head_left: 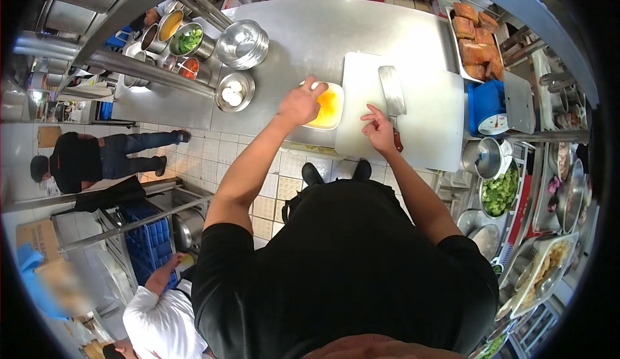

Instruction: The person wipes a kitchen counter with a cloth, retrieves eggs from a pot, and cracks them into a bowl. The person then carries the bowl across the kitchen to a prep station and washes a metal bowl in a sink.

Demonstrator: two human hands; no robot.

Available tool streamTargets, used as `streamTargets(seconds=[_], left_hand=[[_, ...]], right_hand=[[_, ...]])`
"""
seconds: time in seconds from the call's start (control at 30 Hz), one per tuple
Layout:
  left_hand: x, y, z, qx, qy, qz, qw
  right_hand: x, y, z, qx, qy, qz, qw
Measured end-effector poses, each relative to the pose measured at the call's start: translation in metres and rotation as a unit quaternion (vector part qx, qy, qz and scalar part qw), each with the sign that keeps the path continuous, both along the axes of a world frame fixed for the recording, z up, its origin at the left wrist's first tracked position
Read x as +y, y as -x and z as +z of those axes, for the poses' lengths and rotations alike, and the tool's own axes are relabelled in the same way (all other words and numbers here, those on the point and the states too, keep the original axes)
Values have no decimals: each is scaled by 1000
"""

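Note:
A white dish [339, 121] holding orange-yellow liquid, which looks like beaten egg, stands on the steel counter. My left hand [300, 104] is over its left side with curled fingers. Something whitish shows between the fingertips, but I cannot tell whether it is a held thing or the dish's rim. Over the white cutting board [357, 78], my right hand [380, 131] is open with fingers apart and nothing in it. Just beside that hand lies a cleaver [391, 92], its reddish handle partly hidden by the hand. Left of the dish, a metal bowl [247, 104] contains white eggs.
Stacked metal bowls [242, 43] and pots of chopped vegetables [188, 40] stand at the left. A tray of browned meat blocks [475, 78] and a blue scale [485, 104] are at the right. Two people are behind: one in black [81, 158], one in white [158, 323].

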State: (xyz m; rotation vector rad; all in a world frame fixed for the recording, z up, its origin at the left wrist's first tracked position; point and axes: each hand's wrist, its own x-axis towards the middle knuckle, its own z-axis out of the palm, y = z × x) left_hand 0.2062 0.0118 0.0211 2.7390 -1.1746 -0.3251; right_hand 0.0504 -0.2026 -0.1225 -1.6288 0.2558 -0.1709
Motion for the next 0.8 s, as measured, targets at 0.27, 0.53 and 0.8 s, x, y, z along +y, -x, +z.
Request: streamTargets(seconds=[0.27, 0.53, 0.8], left_hand=[[-1, 10, 118, -113, 132, -18, 985], [-9, 14, -24, -16, 72, -6, 997], [28, -9, -72, 301, 443, 137, 833]], right_hand=[[1, -2, -12, -19, -33, -10, 999], [9, 1, 2, -13, -43, -33, 998], [34, -13, 65, 5, 14, -95, 995]])
